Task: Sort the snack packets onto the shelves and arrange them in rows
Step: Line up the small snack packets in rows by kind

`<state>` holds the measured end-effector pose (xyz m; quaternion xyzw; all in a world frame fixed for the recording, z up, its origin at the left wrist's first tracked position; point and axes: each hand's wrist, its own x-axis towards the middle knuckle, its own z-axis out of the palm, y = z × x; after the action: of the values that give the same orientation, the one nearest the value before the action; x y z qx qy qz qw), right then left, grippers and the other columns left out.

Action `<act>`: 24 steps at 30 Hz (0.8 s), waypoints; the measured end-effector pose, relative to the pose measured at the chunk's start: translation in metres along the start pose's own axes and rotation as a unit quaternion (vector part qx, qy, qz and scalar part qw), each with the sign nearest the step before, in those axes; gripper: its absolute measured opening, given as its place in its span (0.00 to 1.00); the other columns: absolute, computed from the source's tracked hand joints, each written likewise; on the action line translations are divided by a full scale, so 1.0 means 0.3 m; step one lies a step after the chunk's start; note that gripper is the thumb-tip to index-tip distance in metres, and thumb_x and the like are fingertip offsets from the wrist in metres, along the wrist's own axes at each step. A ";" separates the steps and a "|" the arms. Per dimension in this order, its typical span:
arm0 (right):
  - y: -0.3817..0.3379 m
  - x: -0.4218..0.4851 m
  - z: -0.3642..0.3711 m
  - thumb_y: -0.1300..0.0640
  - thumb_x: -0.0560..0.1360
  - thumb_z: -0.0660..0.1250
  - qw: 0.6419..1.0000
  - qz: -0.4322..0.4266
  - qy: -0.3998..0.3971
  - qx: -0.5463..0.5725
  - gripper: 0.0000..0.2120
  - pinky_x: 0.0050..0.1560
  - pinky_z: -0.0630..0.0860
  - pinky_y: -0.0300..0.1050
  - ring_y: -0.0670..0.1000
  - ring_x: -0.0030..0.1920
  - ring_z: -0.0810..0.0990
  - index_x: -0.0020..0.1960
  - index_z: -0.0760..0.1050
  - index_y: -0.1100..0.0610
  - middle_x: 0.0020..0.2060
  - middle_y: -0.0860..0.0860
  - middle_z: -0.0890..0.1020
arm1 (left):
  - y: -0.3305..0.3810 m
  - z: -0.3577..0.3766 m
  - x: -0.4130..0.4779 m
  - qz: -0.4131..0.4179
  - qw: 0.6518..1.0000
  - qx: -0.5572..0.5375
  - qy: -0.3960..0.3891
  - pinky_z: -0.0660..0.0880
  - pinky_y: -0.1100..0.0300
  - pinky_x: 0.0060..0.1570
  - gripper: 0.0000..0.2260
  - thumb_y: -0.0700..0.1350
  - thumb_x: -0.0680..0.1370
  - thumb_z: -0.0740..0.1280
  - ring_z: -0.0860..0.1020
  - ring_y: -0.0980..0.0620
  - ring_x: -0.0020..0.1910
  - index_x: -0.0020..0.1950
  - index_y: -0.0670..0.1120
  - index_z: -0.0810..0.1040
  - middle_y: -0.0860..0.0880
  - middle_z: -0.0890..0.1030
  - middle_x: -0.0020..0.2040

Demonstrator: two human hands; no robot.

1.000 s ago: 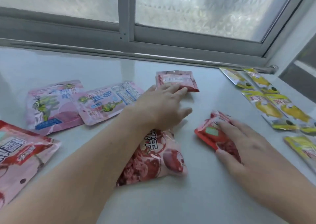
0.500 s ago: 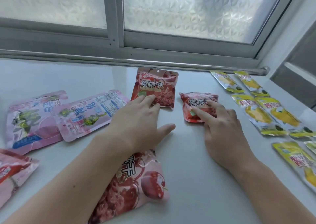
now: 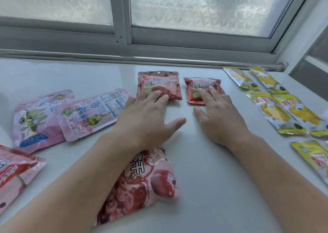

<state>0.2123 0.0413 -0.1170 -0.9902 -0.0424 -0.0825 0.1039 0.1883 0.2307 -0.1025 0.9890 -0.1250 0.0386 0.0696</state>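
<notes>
Flat, straight fingers of the left hand (image 3: 145, 115) press one small red cherry packet (image 3: 159, 85); the right hand (image 3: 220, 115) presses its twin (image 3: 202, 88), side by side.

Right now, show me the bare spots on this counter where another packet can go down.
Widest: the far-left strip between the window rail and the pink packets. Also free: the near patch between the large cherry bag and the yellow packets. Crowded: the right side and the left edge.

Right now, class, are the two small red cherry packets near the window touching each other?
Apart. The head view shows bare shelf between the left red packet and the right red packet.
</notes>
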 end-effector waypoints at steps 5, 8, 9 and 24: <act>0.009 -0.024 -0.006 0.51 0.79 0.60 0.994 -0.037 0.082 0.059 0.22 0.72 0.56 0.47 0.52 0.74 0.61 0.71 0.68 0.54 0.73 0.53 0.66 | -0.014 -0.014 0.013 0.008 0.991 -0.130 0.036 0.55 0.49 0.71 0.30 0.65 0.78 0.51 0.57 0.50 0.74 0.77 0.52 0.60 0.52 0.62 0.76; -0.068 -0.083 -0.061 0.49 0.75 0.60 0.984 -0.068 0.148 0.074 0.18 0.65 0.67 0.57 0.57 0.66 0.71 0.61 0.76 0.55 0.63 0.53 0.76 | -0.046 -0.038 0.028 -0.040 0.951 -0.282 0.121 0.62 0.55 0.65 0.21 0.57 0.81 0.55 0.67 0.49 0.68 0.71 0.51 0.71 0.49 0.74 0.68; -0.105 -0.129 -0.086 0.49 0.75 0.61 0.977 -0.090 0.170 0.094 0.17 0.61 0.70 0.58 0.57 0.61 0.73 0.59 0.78 0.54 0.59 0.51 0.79 | -0.056 -0.046 0.029 -0.063 0.936 -0.319 0.139 0.65 0.55 0.63 0.18 0.54 0.82 0.56 0.70 0.49 0.65 0.68 0.50 0.73 0.49 0.77 0.63; -0.010 -0.442 -0.115 0.33 0.72 0.54 0.997 -0.032 0.067 0.000 0.26 0.55 0.64 0.49 0.51 0.60 0.71 0.59 0.74 0.48 0.58 0.46 0.78 | -0.047 -0.030 0.028 -0.005 0.985 -0.129 0.114 0.64 0.51 0.65 0.20 0.55 0.81 0.58 0.68 0.46 0.66 0.68 0.48 0.73 0.48 0.75 0.67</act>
<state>0.0765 0.0280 -0.1060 -0.9806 -0.0669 -0.1522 0.1035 0.1993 0.2434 -0.0946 0.9614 -0.1154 0.1343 0.2106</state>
